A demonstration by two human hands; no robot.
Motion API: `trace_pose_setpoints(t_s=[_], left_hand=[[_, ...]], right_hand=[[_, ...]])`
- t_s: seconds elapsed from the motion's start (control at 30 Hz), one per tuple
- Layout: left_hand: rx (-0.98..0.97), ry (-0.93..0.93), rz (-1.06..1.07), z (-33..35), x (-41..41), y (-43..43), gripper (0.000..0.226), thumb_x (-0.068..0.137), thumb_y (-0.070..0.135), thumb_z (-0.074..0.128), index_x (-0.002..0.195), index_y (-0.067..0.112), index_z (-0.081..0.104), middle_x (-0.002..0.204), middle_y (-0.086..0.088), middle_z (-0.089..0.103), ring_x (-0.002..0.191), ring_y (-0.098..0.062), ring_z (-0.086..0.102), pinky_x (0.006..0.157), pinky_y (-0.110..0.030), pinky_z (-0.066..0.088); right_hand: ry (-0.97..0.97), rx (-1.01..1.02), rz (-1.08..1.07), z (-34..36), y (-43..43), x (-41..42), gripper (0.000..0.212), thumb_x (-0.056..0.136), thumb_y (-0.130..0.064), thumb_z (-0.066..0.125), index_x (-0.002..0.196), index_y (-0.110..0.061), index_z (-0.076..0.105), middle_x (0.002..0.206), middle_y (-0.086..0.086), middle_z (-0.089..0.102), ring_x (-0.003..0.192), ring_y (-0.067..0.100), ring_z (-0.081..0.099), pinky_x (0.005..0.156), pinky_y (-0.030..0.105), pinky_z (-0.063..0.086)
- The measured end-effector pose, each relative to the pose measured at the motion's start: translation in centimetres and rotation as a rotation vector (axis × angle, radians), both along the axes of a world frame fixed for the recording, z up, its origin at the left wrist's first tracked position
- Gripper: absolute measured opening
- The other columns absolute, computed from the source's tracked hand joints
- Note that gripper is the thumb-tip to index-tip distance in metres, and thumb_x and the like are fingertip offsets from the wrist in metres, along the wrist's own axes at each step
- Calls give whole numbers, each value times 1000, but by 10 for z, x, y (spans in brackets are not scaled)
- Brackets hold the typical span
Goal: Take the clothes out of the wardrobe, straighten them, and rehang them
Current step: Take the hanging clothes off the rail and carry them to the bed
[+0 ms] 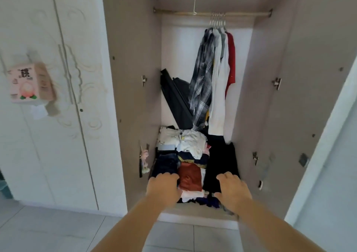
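Left hand (163,189) lies palm down on the dark stack at the pile's (190,151) front edge, fingertips hidden, so a grip cannot be told; probably it reaches low for folded pieces; between the hands sits a rust top (190,177), its stack running away from them; above and beyond, shirts (218,68) hang from the rail (173,13), long axis vertical, collars up, the plaid one slanting left; right hand (231,190) rests spread on black cloth (222,161), clasping nothing.

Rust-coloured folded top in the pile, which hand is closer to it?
Left. The left hand is right at the left edge of the rust top; the right hand lies farther to its right, over the black garment.
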State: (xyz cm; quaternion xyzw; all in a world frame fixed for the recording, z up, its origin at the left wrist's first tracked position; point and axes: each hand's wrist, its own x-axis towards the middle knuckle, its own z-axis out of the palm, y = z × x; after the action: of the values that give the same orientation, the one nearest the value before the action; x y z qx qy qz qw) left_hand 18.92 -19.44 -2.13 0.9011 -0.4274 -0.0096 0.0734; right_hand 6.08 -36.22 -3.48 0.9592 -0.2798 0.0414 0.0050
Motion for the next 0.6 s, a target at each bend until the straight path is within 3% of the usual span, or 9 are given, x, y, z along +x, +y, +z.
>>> trace_pose_setpoints(t_s=[0.1,0.3,0.43,0.6], left_hand=[[14,-17,-86,16,37,-43,50,91,40,44,138,23,38,129,-4,51,118,-24,47,96,-37,39],[-49,-35,-186,49,105,-127,40,91,41,45,126,20,49,124,-4,54,117,-25,49,93,-37,41],[-90,-21,-194,71,148,-188,47,92,39,46,134,18,43,136,-4,47,126,-23,41,102,-36,35],[-133,-87,-122,107,199,-257,45,89,39,48,130,20,46,125,-4,54,115,-24,50,96,-37,42]], right_hand=[[-30,17,-76,17,-30,22,49,91,-40,52,133,-20,37,130,3,42,118,23,44,96,35,37],[-87,-17,-152,52,-93,73,49,90,-41,53,132,-21,38,127,3,46,118,24,44,97,35,36],[-132,-62,-122,73,-149,116,48,89,-40,53,131,-19,39,128,3,45,116,24,45,95,35,38],[-178,-115,-40,107,-220,175,51,90,-37,52,134,-17,37,130,5,44,116,25,45,97,36,39]])
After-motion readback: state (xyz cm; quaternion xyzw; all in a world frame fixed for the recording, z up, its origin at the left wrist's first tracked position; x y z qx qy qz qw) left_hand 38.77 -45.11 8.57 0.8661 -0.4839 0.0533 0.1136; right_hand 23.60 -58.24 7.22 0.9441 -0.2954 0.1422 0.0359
